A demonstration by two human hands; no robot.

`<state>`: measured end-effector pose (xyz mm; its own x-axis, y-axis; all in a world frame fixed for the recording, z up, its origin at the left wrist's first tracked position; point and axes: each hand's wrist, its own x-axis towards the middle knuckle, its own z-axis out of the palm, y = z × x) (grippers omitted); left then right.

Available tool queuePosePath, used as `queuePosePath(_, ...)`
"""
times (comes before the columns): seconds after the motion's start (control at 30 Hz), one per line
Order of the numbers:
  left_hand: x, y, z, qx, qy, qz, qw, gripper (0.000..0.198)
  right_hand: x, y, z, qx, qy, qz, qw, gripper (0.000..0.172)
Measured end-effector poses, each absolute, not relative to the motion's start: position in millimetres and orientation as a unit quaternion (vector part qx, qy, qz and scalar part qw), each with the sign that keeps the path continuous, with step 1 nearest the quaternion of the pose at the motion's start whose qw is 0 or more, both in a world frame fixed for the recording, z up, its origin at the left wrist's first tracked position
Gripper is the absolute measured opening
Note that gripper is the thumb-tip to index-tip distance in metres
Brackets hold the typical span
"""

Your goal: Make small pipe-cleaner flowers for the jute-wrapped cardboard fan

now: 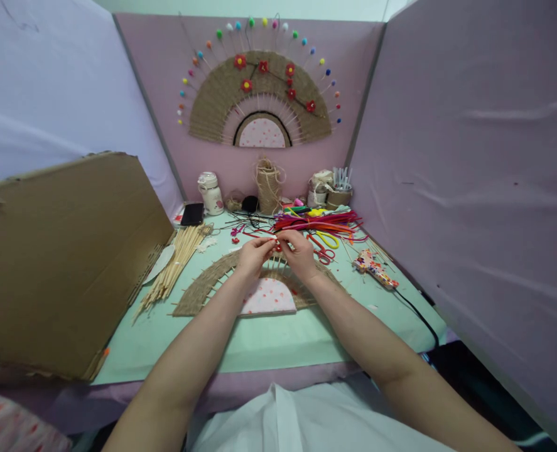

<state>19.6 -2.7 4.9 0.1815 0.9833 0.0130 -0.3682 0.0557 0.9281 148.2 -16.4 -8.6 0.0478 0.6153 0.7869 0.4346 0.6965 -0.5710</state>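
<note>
Both hands meet above the top of a woven twine fan that lies on the table. My left hand is closed in a pinch, and my right hand pinches right beside it. Between the fingertips is a small piece of red pipe cleaner; its exact shape is mostly hidden. Under my forearms shows the fan's white half-round centre with red spots. Just beyond my right hand lie red-handled scissors and a yellow-handled pair.
Bamboo sticks lie left, beside a cardboard sheet. At the back stand a white jar, a twine spool and a bundle of red pipe cleaners. A patterned glue gun with a cord lies right. A finished fan hangs behind.
</note>
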Motion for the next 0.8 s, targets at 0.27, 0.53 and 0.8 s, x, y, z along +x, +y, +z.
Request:
queuePosePath(0.27, 23.0, -0.6, -1.0, 0.432, 0.374, 0.543, 0.616, 0.025, 140.6, -14.8, -11.3, -0.427, -0.599, 0.199, 0.648, 0.011)
queuePosePath(0.53, 16.6, 1.3, -1.6, 0.406, 0.340, 0.515, 0.674, 0.021, 138.0, -7.0, -14.6, -0.417, -0.516, 0.322, 0.675, 0.012)
queuePosePath(0.8, 18.7, 2.7, -4.7, 0.391, 0.356, 0.553, 0.644, 0.023, 141.5, -6.7, -13.6, -0.432, -0.561, 0.293, 0.642, 0.020)
